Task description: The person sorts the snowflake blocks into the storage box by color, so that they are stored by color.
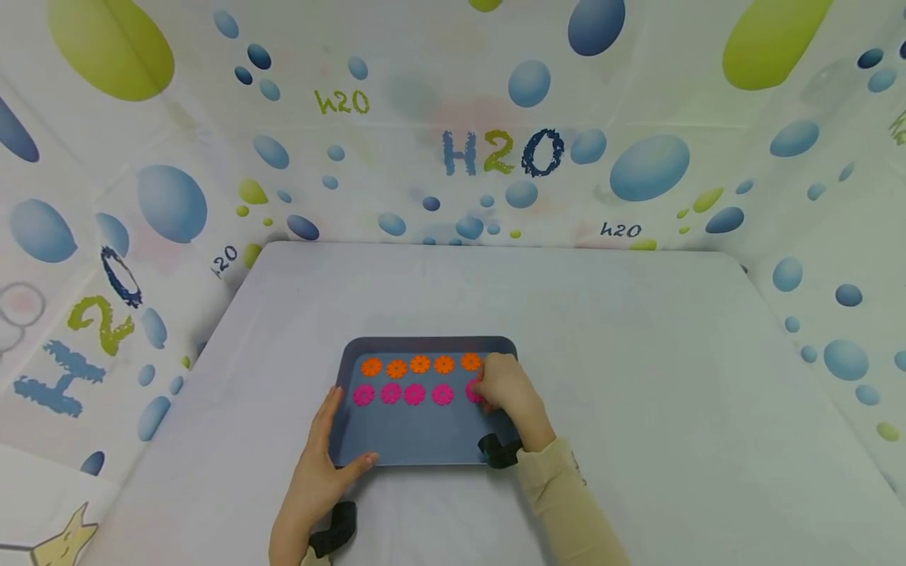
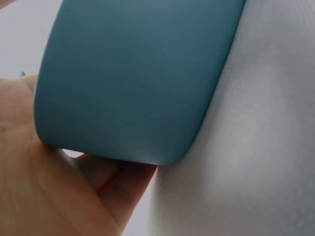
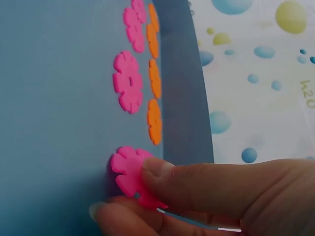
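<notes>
In the head view a blue-grey tray (image 1: pixel 425 440) lies on the white table. Pink flower-shaped plastic discs (image 1: pixel 414 394) form a row in it, and behind them runs a row of orange ones (image 1: pixel 420 363). At the right end of the pink row my right hand (image 1: pixel 511 393) pinches a pink flower disc (image 3: pixel 130 169) between thumb and fingers, its edge tilted up off the tray floor. My left hand (image 1: pixel 318 464) holds the tray's near left corner, thumb at the front rim and fingers along the left wall. The left wrist view shows the tray's outer wall (image 2: pixel 128 83) against the palm.
White table surface (image 1: pixel 637 377) surrounds the tray. Behind and to the left hangs a white curtain (image 1: pixel 439 94) printed with blue and green drops and H2O lettering. Black straps (image 1: pixel 499 451) sit at both wrists.
</notes>
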`<state>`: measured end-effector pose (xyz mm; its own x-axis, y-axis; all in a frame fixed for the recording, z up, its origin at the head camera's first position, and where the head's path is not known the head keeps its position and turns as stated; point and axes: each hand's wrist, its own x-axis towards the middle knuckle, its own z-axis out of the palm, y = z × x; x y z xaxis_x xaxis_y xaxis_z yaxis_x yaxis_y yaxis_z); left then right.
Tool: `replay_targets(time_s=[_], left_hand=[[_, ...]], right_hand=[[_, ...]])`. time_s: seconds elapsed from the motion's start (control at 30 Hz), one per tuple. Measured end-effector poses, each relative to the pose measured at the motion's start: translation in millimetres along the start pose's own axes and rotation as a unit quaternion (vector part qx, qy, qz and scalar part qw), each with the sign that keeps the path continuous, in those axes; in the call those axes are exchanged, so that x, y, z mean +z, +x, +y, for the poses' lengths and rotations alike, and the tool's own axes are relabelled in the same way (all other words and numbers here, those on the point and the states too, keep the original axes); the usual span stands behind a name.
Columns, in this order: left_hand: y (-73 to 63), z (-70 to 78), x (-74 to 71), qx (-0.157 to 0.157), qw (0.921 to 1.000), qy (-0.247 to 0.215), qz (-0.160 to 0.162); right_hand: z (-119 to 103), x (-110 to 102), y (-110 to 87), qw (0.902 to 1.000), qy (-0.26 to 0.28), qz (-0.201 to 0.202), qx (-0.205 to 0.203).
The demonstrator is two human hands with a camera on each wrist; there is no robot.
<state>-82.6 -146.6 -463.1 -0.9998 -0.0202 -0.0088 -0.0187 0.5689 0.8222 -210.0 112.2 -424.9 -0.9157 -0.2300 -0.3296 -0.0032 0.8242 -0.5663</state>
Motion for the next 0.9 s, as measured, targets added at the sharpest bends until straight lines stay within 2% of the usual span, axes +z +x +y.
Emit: replay_targets(time_s=[0.37,0.63,0.8,0.9], left_hand=[[1.0,-0.4,0.6,0.003,1.0000,-0.003,0.002],[4.4,-3.2,1.2,0.003,0.9999,-0.008,0.009],[5.4,-5.6,1.2,-0.012,0.9998,-0.017,0.005],[6.1,-7.1,0.5,-0.023,0.9996,-0.017,-0.003]], right_hand=[[1.3,-1.4,-1.6,0.9997,0.018,0.018,-0.008],[3.9,-7.7,-3.3,0.9978,0.049,0.031,-0.032],[12.5,-11.2,-6.7,0.9957,0.070,0.032,-0.051],[21.4,-15.7,-10.2,0.9932,0.082,0.053,-0.064]])
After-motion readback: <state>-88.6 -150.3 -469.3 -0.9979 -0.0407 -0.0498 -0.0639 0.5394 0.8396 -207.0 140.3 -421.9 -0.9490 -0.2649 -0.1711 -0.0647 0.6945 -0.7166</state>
